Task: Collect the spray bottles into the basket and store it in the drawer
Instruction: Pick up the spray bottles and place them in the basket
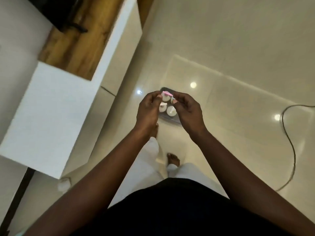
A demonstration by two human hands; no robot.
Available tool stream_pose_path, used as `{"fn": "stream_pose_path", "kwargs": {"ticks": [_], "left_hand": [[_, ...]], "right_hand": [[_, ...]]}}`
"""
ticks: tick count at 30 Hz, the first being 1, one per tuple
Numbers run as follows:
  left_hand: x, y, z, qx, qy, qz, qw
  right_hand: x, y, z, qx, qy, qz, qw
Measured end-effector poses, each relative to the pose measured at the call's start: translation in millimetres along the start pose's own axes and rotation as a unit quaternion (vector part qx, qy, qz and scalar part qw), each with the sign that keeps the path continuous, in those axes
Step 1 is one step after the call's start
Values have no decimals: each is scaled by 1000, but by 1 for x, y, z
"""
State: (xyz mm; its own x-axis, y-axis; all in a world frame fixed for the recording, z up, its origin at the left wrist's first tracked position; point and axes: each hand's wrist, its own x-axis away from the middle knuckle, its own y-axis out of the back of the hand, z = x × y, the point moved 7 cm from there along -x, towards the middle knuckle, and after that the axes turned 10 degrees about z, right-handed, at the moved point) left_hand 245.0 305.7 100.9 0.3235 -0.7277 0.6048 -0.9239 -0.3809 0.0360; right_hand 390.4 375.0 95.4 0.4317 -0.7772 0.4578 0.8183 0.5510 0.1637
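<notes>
Both hands, left hand [148, 109] and right hand [186, 110], close around the basket [172, 120] of spray bottles [171, 111] between them. Collecting looks finished. Next, I'd guess, carry it leftward to the white cabinet [56, 106]; no open drawer shows.

White cabinet [56, 106] along left side, wood-grain top [81, 46] with a dark object [59, 12] at its far end. Glossy cream tile floor [238, 48]. Black cable [292, 147] curving near floor's right edge. Small white object [64, 183] on floor by cabinet's near corner.
</notes>
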Motion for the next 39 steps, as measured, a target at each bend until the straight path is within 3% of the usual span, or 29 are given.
{"fn": "stream_pose_path", "kwargs": {"ticks": [11,23,32,39], "left_hand": [[192,82,57,108,-29,-198,974],[421,188,232,321,2,-435,841],[557,273,337,387,-5,-509,769],[613,334,387,410,-6,-542,733]], "right_hand": [[112,-95,24,113,79,211,968],[277,-309,-10,236,116,472,841],[400,-454,-38,279,128,556,772],[450,-554,-46,310,152,588,732]]}}
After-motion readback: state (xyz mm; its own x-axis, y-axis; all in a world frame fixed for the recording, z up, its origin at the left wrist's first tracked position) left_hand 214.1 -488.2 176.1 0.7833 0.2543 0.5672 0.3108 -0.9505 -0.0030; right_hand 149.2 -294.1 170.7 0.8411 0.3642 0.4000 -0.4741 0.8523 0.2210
